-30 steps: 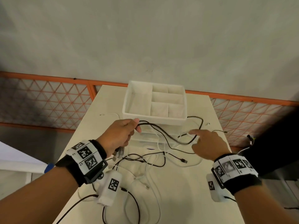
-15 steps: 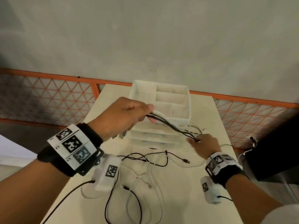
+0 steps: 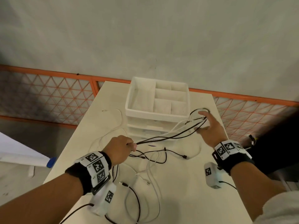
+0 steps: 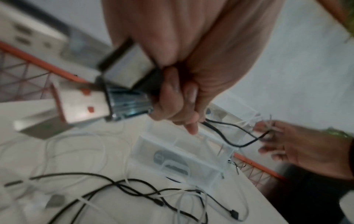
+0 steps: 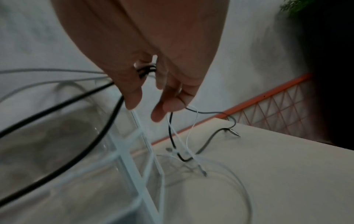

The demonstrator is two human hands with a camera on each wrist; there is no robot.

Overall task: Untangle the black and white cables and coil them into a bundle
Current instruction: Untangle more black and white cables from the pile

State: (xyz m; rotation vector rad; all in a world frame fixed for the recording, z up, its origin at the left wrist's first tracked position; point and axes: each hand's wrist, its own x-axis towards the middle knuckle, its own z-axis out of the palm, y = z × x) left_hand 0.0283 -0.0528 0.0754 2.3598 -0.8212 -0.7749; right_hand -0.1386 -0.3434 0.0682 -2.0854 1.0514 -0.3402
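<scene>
The left hand [image 3: 119,149] is clenched around a bunch of black cables [image 3: 169,137] and white cables [image 3: 178,126], in front of the organizer [image 3: 157,101] on the desk [image 3: 186,191]. The strands run taut across the organizer's front to the right hand [image 3: 208,128], just right of the organizer, whose curled fingers [image 5: 134,97] hold their far loops. More black and white cable lies loose and tangled on the desk in front of the organizer, below the stretched bunch.
</scene>
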